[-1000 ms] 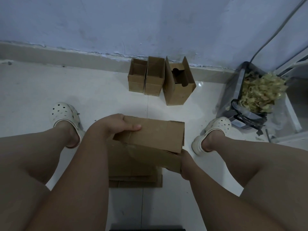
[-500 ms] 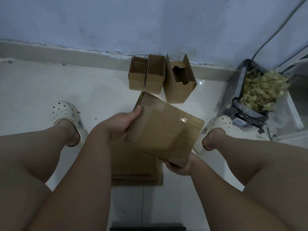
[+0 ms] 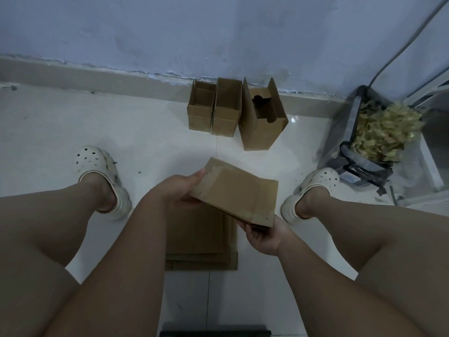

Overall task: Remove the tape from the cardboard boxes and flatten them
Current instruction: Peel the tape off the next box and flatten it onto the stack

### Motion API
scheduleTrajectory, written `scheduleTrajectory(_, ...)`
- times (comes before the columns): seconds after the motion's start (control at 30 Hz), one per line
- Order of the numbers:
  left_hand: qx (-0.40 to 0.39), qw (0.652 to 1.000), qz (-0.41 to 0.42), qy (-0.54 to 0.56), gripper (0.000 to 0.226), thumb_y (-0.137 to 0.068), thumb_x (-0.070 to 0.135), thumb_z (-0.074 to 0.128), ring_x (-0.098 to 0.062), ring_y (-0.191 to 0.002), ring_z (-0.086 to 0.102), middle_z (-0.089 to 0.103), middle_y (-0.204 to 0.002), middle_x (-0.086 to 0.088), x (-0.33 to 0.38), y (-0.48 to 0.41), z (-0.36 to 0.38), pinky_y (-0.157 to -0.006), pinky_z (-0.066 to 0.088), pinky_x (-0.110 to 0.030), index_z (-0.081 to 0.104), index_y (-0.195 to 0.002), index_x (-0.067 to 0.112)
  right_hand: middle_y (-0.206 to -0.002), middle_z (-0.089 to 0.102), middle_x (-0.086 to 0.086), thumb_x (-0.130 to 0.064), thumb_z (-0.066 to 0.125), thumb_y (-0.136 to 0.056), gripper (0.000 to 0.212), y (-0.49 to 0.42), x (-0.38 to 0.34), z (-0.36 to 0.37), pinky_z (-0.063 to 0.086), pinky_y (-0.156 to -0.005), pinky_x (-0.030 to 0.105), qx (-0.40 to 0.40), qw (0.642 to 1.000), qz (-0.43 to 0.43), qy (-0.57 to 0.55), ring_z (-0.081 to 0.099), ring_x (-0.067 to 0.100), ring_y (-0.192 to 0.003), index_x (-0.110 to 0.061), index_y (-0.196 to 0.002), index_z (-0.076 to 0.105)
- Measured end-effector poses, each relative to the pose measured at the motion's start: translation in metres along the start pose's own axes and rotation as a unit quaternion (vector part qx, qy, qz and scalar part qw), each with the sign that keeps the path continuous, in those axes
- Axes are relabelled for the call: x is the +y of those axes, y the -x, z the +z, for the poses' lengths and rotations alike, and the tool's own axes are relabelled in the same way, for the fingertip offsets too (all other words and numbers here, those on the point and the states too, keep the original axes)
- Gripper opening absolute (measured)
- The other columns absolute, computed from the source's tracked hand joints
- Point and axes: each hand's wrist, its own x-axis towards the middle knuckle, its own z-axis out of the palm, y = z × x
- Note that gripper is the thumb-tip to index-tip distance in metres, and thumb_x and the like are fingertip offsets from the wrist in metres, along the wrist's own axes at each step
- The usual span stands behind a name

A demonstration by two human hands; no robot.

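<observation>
Held cardboard box point(image 3: 237, 193): plain brown, glossy clear tape strips. Flattened pile point(image 3: 199, 239) below: darker brown. Three open boxes point(image 3: 233, 113) by wall: brown. Clogs point(image 3: 97, 166): off-white, dotted with holes. Wall point(image 3: 194, 27): pale blue. Floor tiles point(image 3: 60, 122): white. Tape scraps point(image 3: 386, 130): yellowish.

A brown cardboard box point(image 3: 233, 190), tilted and banded with glossy tape point(image 3: 257, 203), is gripped by the left hand point(image 3: 177, 190) and right hand point(image 3: 264, 239) above a flattened cardboard stack point(image 3: 194, 239) on the floor. Two small open boxes point(image 3: 201, 110) and a taller open box point(image 3: 263, 127) stand upright along the floor's wall edge.
</observation>
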Motion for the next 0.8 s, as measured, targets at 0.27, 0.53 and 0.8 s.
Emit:
scheduleTrajectory(0.27, 0.027, 0.972, -0.032, 0.231, 0.024, -0.089, 0.008, 0.062, -0.021, -0.069, 0.07, 0.07, -0.083, -0.012, -0.016, -0.01, 0.013, -0.048, 0.054, -0.027, 0.06, -0.109, -0.004, -0.088, 0.074, 0.015, -0.014, 0.05, -0.096, 0.021, -0.009, 0.003, 0.0, 0.057, -0.051, 0.029, -0.003, 0.996, -0.065, 0.065, 0.073, 0.027, -0.067, -0.007, -0.103, 0.068)
scheduleTrajectory(0.53, 0.014, 0.992, 0.044, 0.12, 0.029, -0.093, 0.001, 0.049, -0.022, -0.09, 0.066, 0.071, -0.103, -0.006, -0.021, -0.011, -0.004, -0.064, 0.054, -0.031, 0.066, -0.112, 0.015, -0.118, 0.064, 0.011, -0.074, 0.047, -0.083, 0.067, -0.015, -0.014, -0.007, 0.052, -0.089, 0.049, 0.04, 0.978, -0.203, -0.039, 0.063, 0.031, -0.105, -0.018, -0.12, 0.054)
scheduleTrajectory(0.8, 0.054, 0.966, 0.077, 0.239, 0.024, -0.086, 0.026, 0.066, -0.018, -0.089, 0.066, 0.069, -0.103, -0.003, -0.019, -0.018, -0.004, -0.06, 0.055, -0.026, 0.065, -0.109, 0.018, -0.132, 0.058, 0.015, -0.018, 0.062, -0.096, 0.037, -0.025, -0.012, -0.005, 0.051, -0.088, 0.047, 0.16, 0.959, -0.22, -0.076, 0.058, 0.035, -0.113, -0.007, -0.13, 0.055)
